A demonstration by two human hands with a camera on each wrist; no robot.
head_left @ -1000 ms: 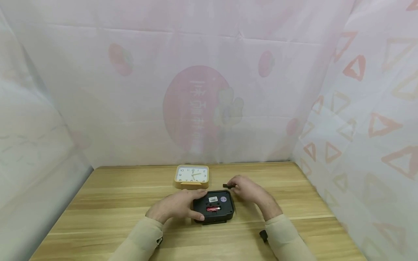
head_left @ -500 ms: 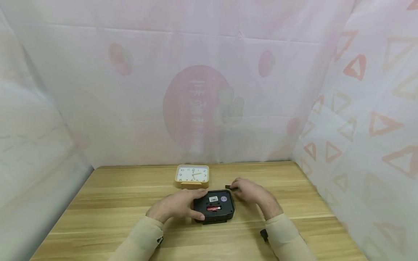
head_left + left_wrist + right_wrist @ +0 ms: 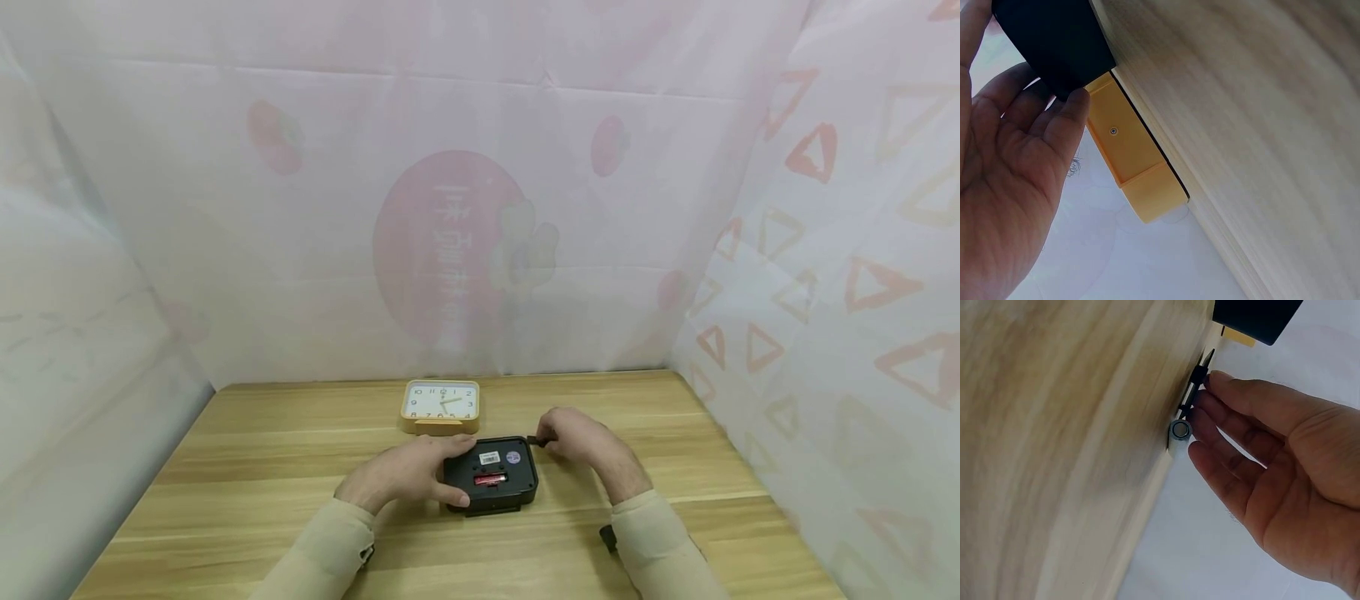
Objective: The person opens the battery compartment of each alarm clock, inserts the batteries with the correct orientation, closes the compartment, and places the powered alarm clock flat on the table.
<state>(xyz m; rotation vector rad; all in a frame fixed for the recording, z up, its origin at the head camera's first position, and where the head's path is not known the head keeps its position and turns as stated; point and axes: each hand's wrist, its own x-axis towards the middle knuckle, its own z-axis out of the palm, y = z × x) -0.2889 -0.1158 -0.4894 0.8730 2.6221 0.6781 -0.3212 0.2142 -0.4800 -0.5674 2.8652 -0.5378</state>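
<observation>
A black clock (image 3: 491,492) lies back-up on the table, a red battery (image 3: 491,480) showing in its uncovered slot. My left hand (image 3: 408,471) grips the clock's left side, thumb at the near edge and fingers at the far edge; in the left wrist view it is around the black case (image 3: 1060,44). Beside the clock's far right corner, my right hand (image 3: 577,437) pinches a small black battery cover (image 3: 536,441). In the right wrist view the cover (image 3: 1198,375) is close to the tabletop, with a round-ended cylinder (image 3: 1180,429), like a battery, by the fingertips.
A yellow clock (image 3: 441,406) with a white dial stands just behind the black one. The wooden table (image 3: 262,467) ends at a fabric backdrop (image 3: 315,250), with printed fabric walls at both sides.
My right hand has brought the battery cover slightly right and nearer, to the black clock's far right corner. The left hand and both clocks stay where they were.
</observation>
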